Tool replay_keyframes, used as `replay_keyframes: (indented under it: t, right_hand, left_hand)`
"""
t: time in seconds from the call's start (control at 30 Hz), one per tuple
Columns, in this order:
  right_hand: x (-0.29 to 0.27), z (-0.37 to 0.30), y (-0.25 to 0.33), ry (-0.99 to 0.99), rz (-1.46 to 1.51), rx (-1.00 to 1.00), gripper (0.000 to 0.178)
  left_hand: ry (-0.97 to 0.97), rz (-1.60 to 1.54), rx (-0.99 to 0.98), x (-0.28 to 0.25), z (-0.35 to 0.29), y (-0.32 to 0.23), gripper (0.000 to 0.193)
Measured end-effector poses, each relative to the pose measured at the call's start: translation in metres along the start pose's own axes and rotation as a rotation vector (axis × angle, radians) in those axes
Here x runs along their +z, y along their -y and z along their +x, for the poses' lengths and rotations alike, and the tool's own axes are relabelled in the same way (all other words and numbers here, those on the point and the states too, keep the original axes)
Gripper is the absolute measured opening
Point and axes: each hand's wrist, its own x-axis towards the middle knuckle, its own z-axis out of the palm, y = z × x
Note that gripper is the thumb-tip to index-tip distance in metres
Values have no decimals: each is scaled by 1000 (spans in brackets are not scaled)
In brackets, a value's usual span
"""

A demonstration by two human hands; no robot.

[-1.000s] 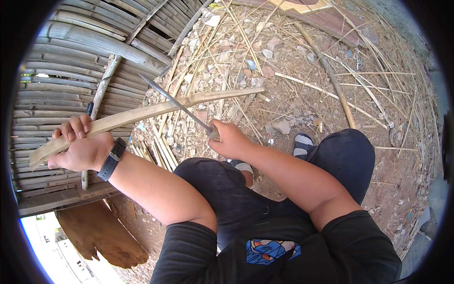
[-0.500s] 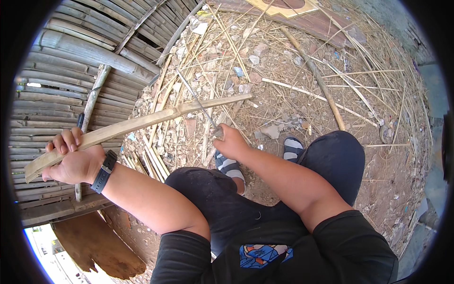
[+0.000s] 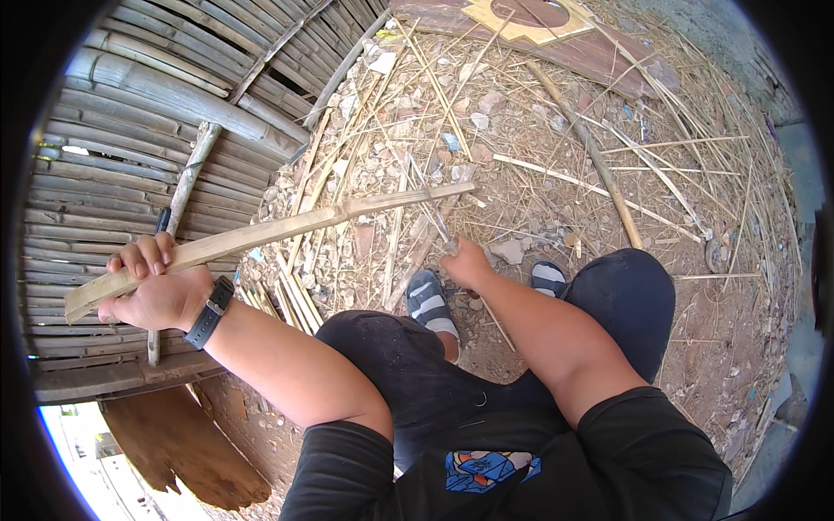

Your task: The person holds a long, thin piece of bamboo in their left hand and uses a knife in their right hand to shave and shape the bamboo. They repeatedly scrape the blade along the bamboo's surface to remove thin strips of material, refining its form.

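Note:
A long split bamboo slat (image 3: 278, 229) slants across the left and middle of the view. My left hand (image 3: 161, 291), wearing a dark wristwatch, is closed round its near left end. My right hand (image 3: 466, 263) is closed on the handle of a thin-bladed knife (image 3: 439, 216), near the slat's far right end. The blade, seen nearly edge-on, crosses the slat close to its tip; whether it touches cannot be made out. My fingers hide most of the handle.
A bamboo slat wall (image 3: 113, 191) rises on the left. Cut strips (image 3: 297, 297) lie beside my sandalled foot (image 3: 428, 300). A bamboo pole (image 3: 591, 148) lies on the littered ground, and a brown board (image 3: 621, 65) is at the back. A grey wall borders the right.
My right hand and the knife have moved right, nearer the slat's tip, and the blade has turned. My left hand still grips the slat. The whole view has shifted slightly.

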Motion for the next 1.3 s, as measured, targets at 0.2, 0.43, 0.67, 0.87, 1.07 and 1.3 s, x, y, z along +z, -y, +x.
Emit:
replay_keyframes:
  t: [0.2,0.43,0.67,0.87,1.07,1.3]
  right_hand:
    - [1,-22,82,47,173,-366,45]
    - [-16,-15,67,161,84,-231,44]
    - [-25,-9,74,197,-51,-180,46]
    - [-27,-34,114,234,118,-496,48]
    - [-36,20,39,190,-43,28,40]
    - [-115,-4,129,449,-146,-179,56]
  left_hand:
    - [153,-103,-30,-1,2,1,72]
    - [217,-142,-52,6,-1,0,74]
    - [127,-119,-29,-25,7,0,73]
    - [280,-218,-86,8,-3,-1,70]
    - [326,-271,-115,-5,3,-2,65]
    - [532,-451,-241,21,-9,-6,38]
